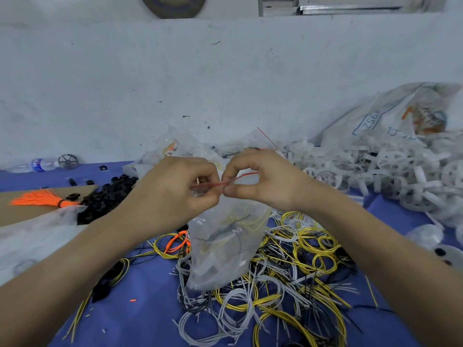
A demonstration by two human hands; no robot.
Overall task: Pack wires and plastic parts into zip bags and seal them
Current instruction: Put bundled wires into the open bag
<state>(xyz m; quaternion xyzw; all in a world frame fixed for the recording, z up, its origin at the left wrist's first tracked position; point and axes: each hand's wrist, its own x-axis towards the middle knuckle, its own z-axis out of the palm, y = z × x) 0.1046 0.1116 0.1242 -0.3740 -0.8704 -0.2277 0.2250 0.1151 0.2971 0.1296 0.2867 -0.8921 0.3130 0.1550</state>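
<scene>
A clear zip bag [223, 249] with a red seal strip hangs in front of me above the table, holding yellow, black and white wires. My left hand [175, 191] pinches the bag's top edge at the left. My right hand [263, 181] pinches the red strip just to the right of it, thumb and forefinger pressed together. Below the bag lies a tangle of yellow, grey and black wire coils [283, 276] on the blue table cover [140, 309].
White plastic wheel parts [390, 176] are heaped at the right under a large printed sack [390, 116]. Black plastic parts [105, 196] are piled at the left beside an orange wire bundle [40, 199] on cardboard. A water bottle [37, 164] lies at the wall. More filled bags [185, 146] sit behind my hands.
</scene>
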